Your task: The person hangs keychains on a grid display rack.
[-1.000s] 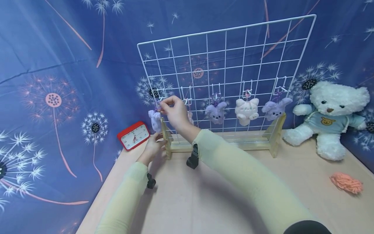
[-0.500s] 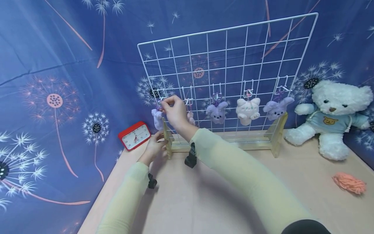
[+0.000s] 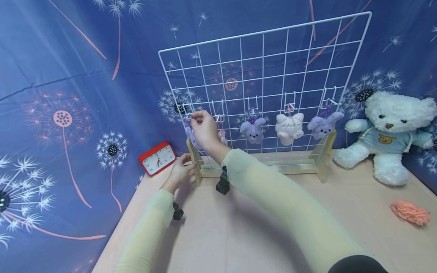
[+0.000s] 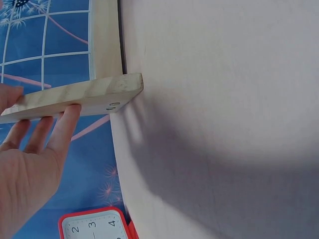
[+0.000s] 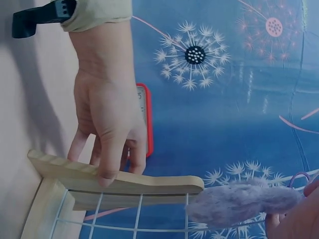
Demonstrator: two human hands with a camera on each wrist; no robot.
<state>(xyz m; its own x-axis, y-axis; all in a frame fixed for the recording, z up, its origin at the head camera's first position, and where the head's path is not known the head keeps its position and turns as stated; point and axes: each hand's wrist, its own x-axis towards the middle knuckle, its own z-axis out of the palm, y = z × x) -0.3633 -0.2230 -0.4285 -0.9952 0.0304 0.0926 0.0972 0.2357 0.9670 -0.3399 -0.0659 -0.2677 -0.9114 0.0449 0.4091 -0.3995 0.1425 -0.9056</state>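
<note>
At the left end of the white wire grid [image 3: 252, 79], my right hand [image 3: 206, 131] pinches a lilac plush keychain by its top, close to a wire hook. The keychain [image 3: 191, 135] hangs partly behind that hand; in the right wrist view its furry body [image 5: 239, 201] lies beside the fingers, with a purple ring [image 5: 299, 180] above them. My left hand [image 3: 179, 172] grips the left upright of the wooden stand [image 3: 194, 161]. In the left wrist view, the thumb is on one face of the board [image 4: 94, 92] and the fingers [image 4: 65, 127] on the other.
More plush keychains hang along the grid: a pinkish one [image 3: 222, 137] partly hidden, a lilac one [image 3: 253, 131], a white one [image 3: 289, 127] and another lilac one [image 3: 324, 125]. A red clock [image 3: 157, 158], white teddy bear [image 3: 387, 138] and orange yarn [image 3: 409, 212] sit on the table.
The lilac keychain at the left has shifted rightward, from outside the stand's upright to partly behind my right hand. My left hand has kept its grip on the stand.
</note>
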